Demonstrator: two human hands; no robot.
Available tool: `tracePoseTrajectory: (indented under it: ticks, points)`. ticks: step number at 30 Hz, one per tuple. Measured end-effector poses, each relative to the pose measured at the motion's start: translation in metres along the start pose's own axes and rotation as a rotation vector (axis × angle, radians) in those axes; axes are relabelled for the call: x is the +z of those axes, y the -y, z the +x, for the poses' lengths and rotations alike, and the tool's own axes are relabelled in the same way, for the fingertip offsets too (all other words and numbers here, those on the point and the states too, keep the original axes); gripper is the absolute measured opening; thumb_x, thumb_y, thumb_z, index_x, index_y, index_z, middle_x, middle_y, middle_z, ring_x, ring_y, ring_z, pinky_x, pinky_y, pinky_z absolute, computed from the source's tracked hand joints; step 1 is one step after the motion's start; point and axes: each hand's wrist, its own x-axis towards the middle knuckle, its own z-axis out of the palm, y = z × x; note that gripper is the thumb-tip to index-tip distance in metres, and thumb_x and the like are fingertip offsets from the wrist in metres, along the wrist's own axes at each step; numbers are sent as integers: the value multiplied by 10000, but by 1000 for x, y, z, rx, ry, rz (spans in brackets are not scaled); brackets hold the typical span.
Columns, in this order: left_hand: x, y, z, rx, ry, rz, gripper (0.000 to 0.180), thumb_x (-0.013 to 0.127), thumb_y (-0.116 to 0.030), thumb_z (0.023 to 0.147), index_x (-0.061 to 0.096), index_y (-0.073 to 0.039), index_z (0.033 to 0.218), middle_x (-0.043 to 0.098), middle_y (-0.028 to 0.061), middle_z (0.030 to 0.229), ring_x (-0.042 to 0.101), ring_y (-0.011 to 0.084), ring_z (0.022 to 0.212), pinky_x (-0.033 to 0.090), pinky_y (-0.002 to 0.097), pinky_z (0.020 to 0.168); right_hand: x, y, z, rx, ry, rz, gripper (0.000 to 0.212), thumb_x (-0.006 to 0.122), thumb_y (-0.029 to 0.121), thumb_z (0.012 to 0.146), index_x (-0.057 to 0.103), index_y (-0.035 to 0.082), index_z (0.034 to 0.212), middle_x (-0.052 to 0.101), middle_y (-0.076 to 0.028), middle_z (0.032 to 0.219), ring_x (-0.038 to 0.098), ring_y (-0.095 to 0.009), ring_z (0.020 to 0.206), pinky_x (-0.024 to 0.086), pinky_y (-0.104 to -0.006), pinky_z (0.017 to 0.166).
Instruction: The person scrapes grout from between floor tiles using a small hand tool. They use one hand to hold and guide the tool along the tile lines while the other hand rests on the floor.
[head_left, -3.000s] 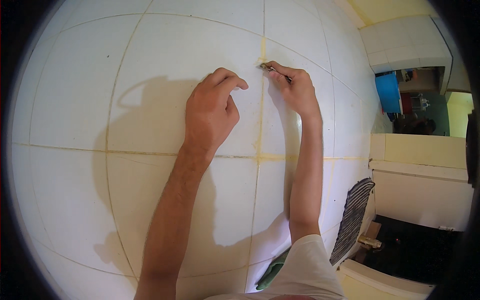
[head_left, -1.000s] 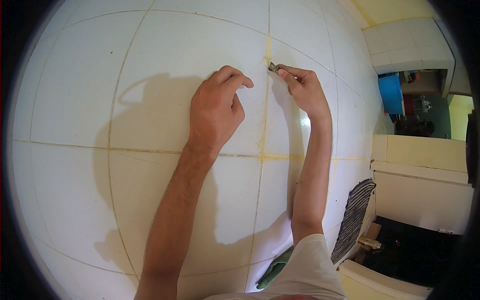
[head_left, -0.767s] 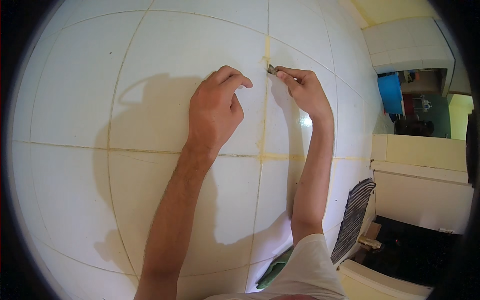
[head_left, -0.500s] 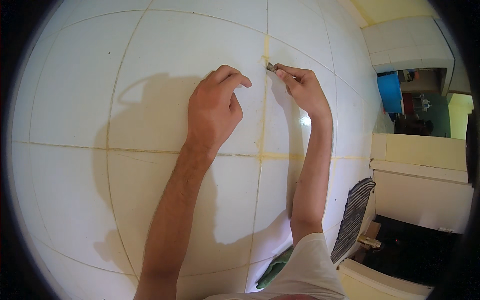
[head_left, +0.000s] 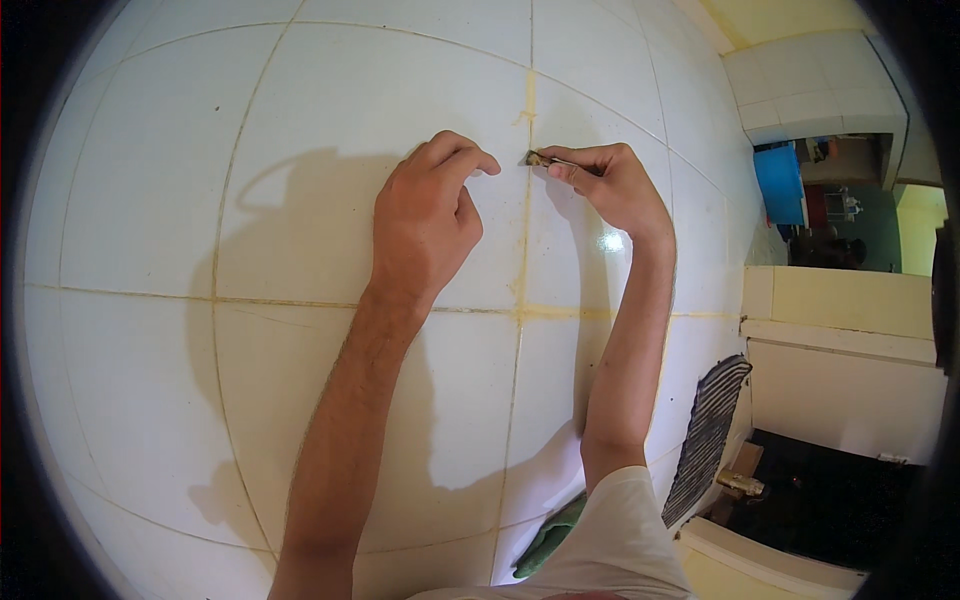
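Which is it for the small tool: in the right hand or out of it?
In: the right hand pinches the small tool between thumb and fingers, its tip at the yellowish grout line.

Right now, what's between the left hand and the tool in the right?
Only a strip of white tile separates left hand and tool, head view.

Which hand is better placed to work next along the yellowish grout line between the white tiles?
Probably the right hand: it grips a thin, metallic-looking tool at the yellowish grout line, while the left hand looks empty.
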Motion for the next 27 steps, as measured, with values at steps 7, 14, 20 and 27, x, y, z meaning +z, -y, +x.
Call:
tracePoseTrajectory:
  ticks: [7,14,20,27]
  points:
    - [0,-3,0,-28,14,13,461,461,224,785,733,-36,1051,710,92,1077,745,264,998,592,360,810,8,-6,7,-69,-91,-73,324,760,241,1022,805,10,1245,797,-130,906,609,-152,772,543,-351,761]
    - [-1,-3,0,-30,7,4,468,449,227,798,737,-40,1052,711,86,1078,744,257,1001,592,361,819,10,6,5,-46,-147,-80,349,718,263,1041,793,-3,1254,769,-153,875,612,-152,793,542,-337,790]
    - [0,-1,0,-28,13,0,478,451,230,788,737,-43,1056,709,86,1076,743,262,1006,592,364,831,11,1,7,-24,-146,-6,356,744,262,1050,802,-15,1266,480,43,680,373,-84,650,349,-298,577]
    - [-1,-3,1,-29,26,12,472,447,221,792,736,-45,1055,710,88,1083,740,265,1014,592,359,833,17,9,7,38,-163,-73,336,701,272,1050,804,39,1268,813,-182,996,681,-219,858,558,-362,871]
